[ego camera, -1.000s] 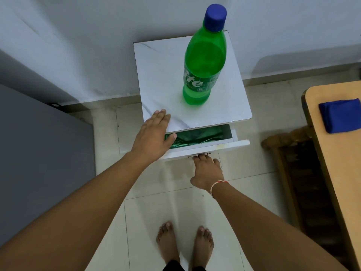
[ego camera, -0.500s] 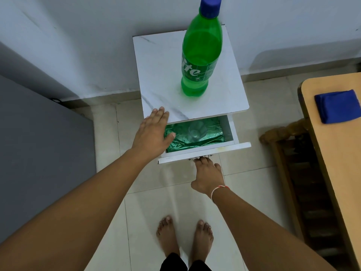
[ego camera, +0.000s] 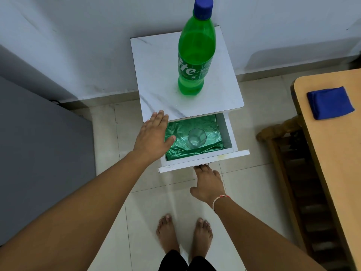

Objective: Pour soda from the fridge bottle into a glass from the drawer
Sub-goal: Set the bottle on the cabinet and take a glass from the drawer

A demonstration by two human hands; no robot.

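Ahead of both my hands stands the white cabinet, its drawer pulled out toward me. Off to my right is a wooden table carrying a blue cloth. The green soda bottle stands upright on the cabinet top, beyond my left hand. My left hand lies flat, fingers straight, over the drawer's left corner. My right hand hooks its fingertips under the drawer front. The clear glass stands inside on green foil, just right of my left thumb.
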